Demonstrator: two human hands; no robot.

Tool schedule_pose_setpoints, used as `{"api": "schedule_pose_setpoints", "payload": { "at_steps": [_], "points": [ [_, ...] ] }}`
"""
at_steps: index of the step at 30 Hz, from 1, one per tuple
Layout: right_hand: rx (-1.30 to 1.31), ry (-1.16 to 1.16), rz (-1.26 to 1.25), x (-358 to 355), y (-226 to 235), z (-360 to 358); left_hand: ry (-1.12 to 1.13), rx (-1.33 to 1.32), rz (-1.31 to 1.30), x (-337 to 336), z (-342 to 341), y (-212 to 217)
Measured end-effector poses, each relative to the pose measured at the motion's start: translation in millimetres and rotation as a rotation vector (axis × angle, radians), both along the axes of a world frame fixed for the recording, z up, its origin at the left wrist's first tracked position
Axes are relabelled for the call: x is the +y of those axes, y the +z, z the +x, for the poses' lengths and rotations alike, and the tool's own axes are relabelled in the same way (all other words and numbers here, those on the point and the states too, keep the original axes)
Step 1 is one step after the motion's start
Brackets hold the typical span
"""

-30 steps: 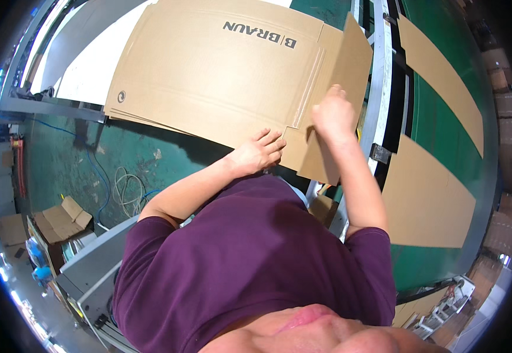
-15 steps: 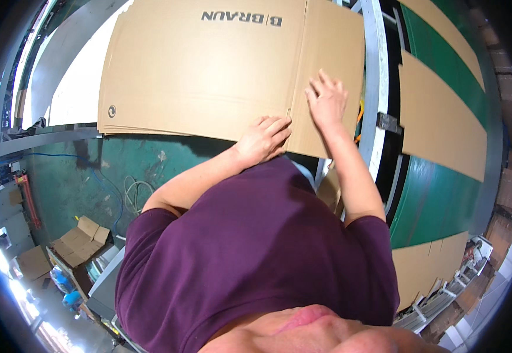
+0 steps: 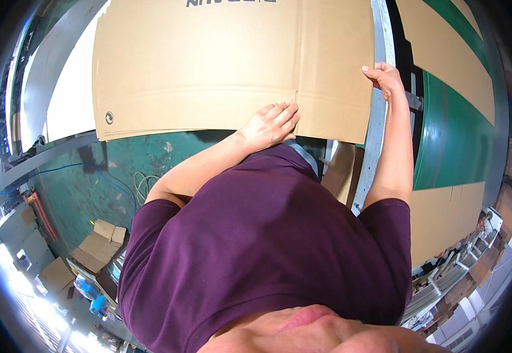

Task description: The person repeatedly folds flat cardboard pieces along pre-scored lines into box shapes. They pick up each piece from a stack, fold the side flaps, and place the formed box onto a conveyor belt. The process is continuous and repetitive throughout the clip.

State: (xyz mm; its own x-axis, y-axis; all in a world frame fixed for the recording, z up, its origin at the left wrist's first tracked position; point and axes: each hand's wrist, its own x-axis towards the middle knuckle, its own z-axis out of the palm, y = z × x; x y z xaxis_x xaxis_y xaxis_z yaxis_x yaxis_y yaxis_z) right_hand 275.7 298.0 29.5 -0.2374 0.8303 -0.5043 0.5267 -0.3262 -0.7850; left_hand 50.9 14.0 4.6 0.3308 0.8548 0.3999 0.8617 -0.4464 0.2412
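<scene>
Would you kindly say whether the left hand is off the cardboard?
No, the left hand rests on the cardboard sheet near one edge.

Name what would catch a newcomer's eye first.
Likely the broad brown cardboard sheet across the top, with the left hand on its near edge and the right hand at its right edge. Then the dark purple shirt filling the lower middle, and the flat green surface at right.

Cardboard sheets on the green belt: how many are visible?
3: top sheet at the picture's edge, middle sheet below it, lower sheet beside the sleeve. Others may hide.
</scene>
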Motion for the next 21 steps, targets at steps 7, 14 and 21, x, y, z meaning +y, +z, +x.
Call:
{"api": "schedule_pose_setpoints", "payload": {
  "at_steps": [7,14,21],
  "points": [
    [-0.047,-0.049,0.119,-5.0,-26.4,-4.0,-0.011,-0.029,0.000,0.5,0.1,-30.4],
    [-0.055,-0.034,0.353,-4.4,-55.8,-6.0,0.001,-0.019,-0.109,1.8,0.6,-9.4],
    [0.358,-0.199,0.418,-30.2,-67.3,32.3,0.019,-0.066,-0.192,11.1,-0.2,23.6]
  ]
}}
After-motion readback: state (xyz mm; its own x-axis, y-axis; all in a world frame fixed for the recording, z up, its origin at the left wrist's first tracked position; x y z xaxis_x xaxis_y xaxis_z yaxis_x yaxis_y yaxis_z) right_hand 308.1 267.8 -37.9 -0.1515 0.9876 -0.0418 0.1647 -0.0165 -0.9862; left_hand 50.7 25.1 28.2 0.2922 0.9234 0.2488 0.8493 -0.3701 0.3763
